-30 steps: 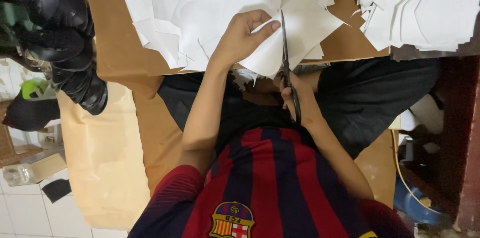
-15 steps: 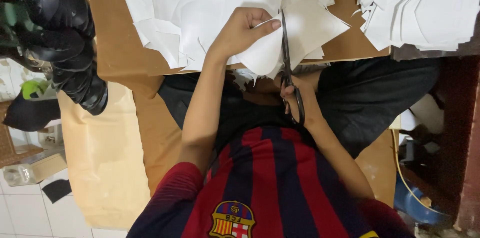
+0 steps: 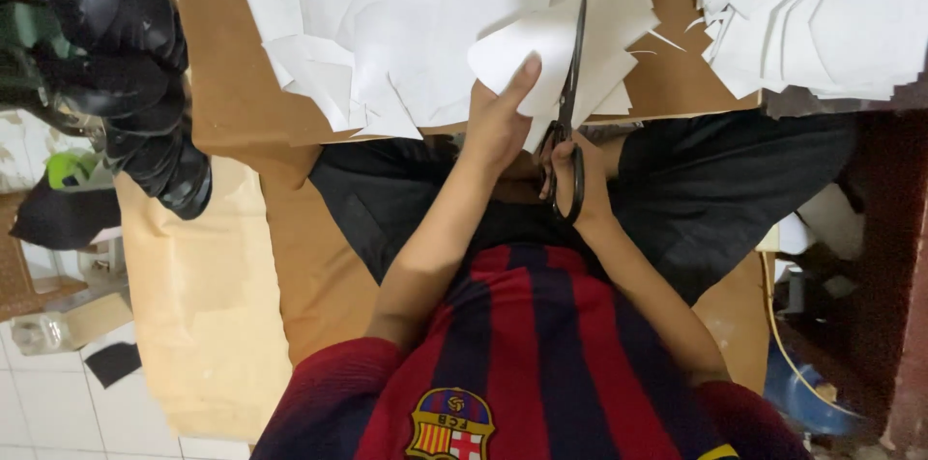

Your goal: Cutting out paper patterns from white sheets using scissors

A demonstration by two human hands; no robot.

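Since before, the left hand has turned its gripped white sheet; right hand clasps black scissors.

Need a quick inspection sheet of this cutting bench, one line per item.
Surface: brown board, mostly covered in paper.
Job's things: white sheet held by left hand; black scissors in right hand, blades along the sheet.
Clutter: white offcuts pile; second stack at right.
Grips: left shut on sheet, right shut on scissors.
Cables: yellow cord, lower right.
Surroundings: black bag, tiled floor.
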